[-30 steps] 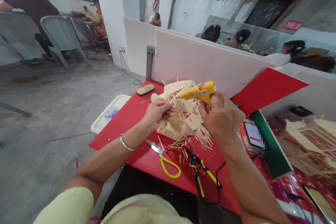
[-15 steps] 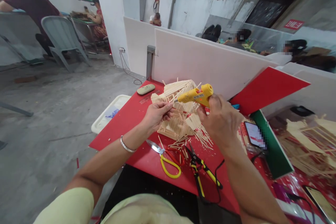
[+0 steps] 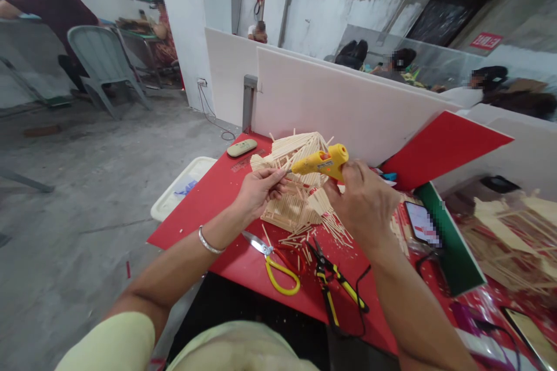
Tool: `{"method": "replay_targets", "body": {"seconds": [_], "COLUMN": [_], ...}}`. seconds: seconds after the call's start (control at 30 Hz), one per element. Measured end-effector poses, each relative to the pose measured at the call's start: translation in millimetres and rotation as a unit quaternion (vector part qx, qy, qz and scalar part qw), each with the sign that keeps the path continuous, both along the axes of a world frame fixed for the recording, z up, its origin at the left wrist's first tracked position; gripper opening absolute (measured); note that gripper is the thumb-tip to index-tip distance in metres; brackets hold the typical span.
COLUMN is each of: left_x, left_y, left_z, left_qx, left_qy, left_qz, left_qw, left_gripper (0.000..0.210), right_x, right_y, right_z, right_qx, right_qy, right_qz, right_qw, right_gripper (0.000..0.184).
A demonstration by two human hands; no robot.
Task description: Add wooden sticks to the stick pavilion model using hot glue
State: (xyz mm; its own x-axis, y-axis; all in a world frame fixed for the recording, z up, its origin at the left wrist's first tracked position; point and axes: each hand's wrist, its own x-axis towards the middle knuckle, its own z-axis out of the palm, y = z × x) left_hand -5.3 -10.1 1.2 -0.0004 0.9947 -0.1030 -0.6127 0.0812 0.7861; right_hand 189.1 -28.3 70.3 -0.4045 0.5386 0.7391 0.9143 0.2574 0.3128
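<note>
Over the red tabletop (image 3: 209, 208), left hand (image 3: 261, 191): thumb and forefinger are pressing together; what they may be pinching is too small to tell. A silvery bracelet (image 3: 209, 240) is circling the wrist.
Right hand (image 3: 363, 200): fingers are wrapping around the handle of a yellow glue gun (image 3: 315, 163).
Nozzle: it is pointing leftward and ending right at the left fingertips; whether it is touching them cannot be told.
Stick model (image 3: 287, 213): it is standing on the tabletop, below and beyond the hands, its pale thin sticks forming sloping, roof-like panels.
Loose sticks (image 3: 339, 231): they are lying scattered at the model's near and right sides.
Cutting tools: scissors (image 3: 282, 279) with one yellow and one red handle loop are lying toward the near edge; black-and-yellow pliers (image 3: 331, 295) are lying just right of them, handles apart.
Far left corner: a beige case (image 3: 242, 148) is resting there.
Right side: a phone (image 3: 422, 223) is lying beside a green board (image 3: 456, 246), and another stick structure (image 3: 517, 232) is standing past it.
Behind: a white partition (image 3: 339, 98) is rising, and a red board (image 3: 448, 153) is slanting before it.
Room: a person in a maroon top (image 3: 52, 11) is leaning forward near a grey chair (image 3: 98, 52).
</note>
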Motion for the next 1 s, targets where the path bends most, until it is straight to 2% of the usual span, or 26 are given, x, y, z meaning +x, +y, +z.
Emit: {"method": "replay_targets", "body": {"seconds": [0.2,0.53,1.0], "left_x": [0.9,0.1,-0.5], "left_y": [0.0,0.6,-1.3], "left_z": [-0.8,-3.2,0.5], "left_qx": [0.001,-0.004,-0.006], "left_qy": [0.009,0.025,0.022], "left_qz": [0.004,-0.004,-0.011], "left_qw": [1.0,1.0,1.0], "left_gripper": [0.025,0.028,0.019], "right_x": [1.5,0.1,-0.6], "right_y": [0.2,1.9,6.6], "right_z": [-2.1,-1.5,-1.1], "right_qx": [-0.003,0.02,0.007], "right_qy": [0.003,0.01,0.034], "right_qz": [0.015,-0.003,-0.012], "right_qw": [1.0,1.0,0.999], "right_gripper": [0.03,0.031,0.03]}}
